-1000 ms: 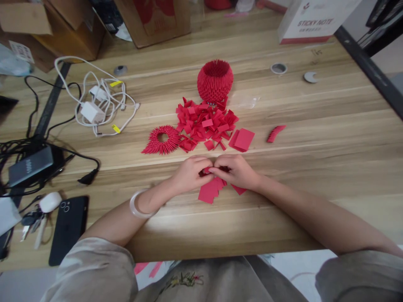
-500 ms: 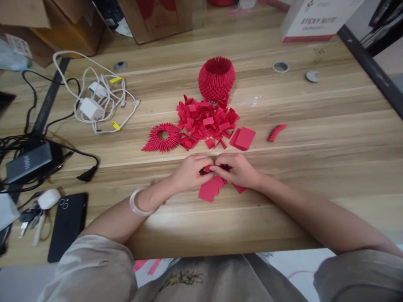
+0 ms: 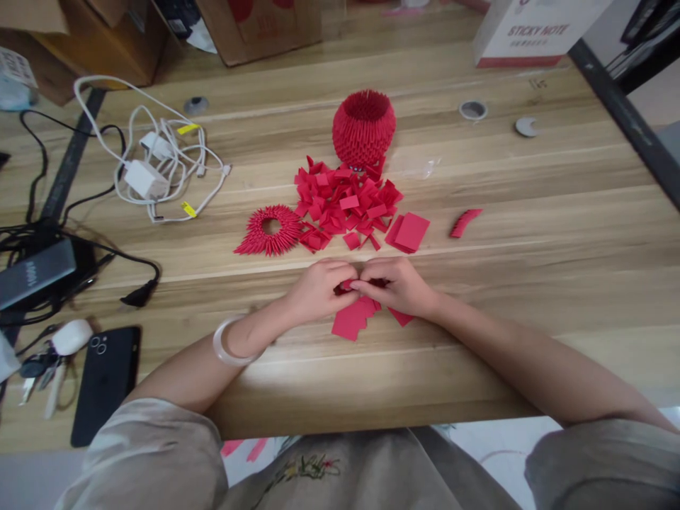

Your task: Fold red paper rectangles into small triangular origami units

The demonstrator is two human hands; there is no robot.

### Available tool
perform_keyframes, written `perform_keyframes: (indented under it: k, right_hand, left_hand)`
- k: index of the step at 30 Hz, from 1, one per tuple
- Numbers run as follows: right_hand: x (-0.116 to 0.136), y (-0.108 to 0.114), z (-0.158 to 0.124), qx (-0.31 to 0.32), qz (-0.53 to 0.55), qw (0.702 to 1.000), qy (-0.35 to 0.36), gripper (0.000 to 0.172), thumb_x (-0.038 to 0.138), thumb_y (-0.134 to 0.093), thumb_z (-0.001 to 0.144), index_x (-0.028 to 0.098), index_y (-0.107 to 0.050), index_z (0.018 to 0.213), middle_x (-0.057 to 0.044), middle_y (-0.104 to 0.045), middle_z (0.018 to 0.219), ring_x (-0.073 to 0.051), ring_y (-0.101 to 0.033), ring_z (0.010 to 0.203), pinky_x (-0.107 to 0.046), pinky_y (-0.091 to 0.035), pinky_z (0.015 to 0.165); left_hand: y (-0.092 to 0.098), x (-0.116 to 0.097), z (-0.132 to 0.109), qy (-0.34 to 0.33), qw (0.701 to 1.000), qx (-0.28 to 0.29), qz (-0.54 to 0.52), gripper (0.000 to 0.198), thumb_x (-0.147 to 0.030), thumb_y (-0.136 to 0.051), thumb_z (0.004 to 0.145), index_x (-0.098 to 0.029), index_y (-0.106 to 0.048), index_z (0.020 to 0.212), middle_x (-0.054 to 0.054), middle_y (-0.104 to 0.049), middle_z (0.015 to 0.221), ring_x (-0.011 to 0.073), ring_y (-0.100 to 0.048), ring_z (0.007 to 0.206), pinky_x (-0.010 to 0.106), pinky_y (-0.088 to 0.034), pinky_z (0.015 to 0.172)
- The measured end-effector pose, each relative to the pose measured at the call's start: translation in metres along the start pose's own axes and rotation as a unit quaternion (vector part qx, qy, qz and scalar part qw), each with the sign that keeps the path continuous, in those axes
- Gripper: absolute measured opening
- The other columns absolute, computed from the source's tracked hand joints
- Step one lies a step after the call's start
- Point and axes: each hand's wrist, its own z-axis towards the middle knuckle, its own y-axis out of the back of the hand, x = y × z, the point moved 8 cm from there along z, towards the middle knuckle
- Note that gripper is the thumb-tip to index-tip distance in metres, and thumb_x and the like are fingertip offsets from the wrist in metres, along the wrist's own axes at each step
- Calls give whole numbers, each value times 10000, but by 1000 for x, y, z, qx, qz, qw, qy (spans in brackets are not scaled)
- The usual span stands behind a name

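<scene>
Left hand (image 3: 319, 287): down on the near middle of the bench (image 3: 531, 283), white bangle (image 3: 226, 343) on the wrist, grip pinched on a small red paper piece (image 3: 348, 285).
Right hand (image 3: 401, 283): right up against the left one, fingertips meeting, and its grip is closed on that same piece.
Red paper piece: held between the two hands, just above the wood. It is mostly hidden by fingers, so I can't tell how far its folds have got.
Loose red sheets (image 3: 350, 320): lying flat under and just near of the hands, unfolded.
Done, by the look of it: a round red paper vessel (image 3: 364, 127) stands built at the far middle. A spiky red ring (image 3: 270, 230) lies to the left, and a heap of folded pieces (image 3: 345, 205) sits between the vessel and the hands.
Not done, I'd judge: the heap is loose and unjoined. A stack of red squares (image 3: 411, 232) to its right is flat, and a short row of joined pieces (image 3: 465, 222) lies apart, farther right.
Around: white charger cables (image 3: 154, 166) at far left, a black phone (image 3: 106, 382) at near left.
</scene>
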Motion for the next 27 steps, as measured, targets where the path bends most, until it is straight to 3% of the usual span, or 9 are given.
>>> perform_keyframes:
  k: [27]
  right_hand:
    - [-2,-1,0,8,-32,999,-15,328,277,-506,868,163,-439,568,29,-429,526,-81,-389,518,-206,-312,534]
  left_hand:
    - [1,-1,1,0,1000,0,-1,203,-190,-512,767,-174,-393,603,-33,-432,574,108,-435,573,219,-350,562]
